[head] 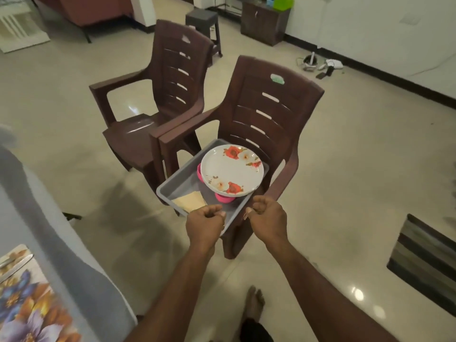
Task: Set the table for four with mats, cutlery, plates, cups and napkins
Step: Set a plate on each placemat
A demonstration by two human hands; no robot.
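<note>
Head view. Floor (345, 169) of pale glossy tile, reflecting ceiling lights; white wall with dark skirting at right, striped rug (424, 265) at lower right, small dark cabinet (264, 21) at far wall. Two brown plastic armchairs side by side — far chair (158, 95) bare, near chair (266, 124) carrying a grey tray (177, 186) on its seat. Tray's long axis runs from the lower left up toward the chair back at upper right. In it: stack of white floral plates (232, 171), tilted, resting on pink cups (223, 199); beige napkins (190, 202) lie flat at the near corner — probably folded, blur hides it. Left hand (204, 224) and right hand (267, 217) hover over the tray's near end, fingers curled, grasping nothing visible. At lower left, grey table edge (61, 243) with a floral mat (27, 304) and a knife (14, 265) on it.
</note>
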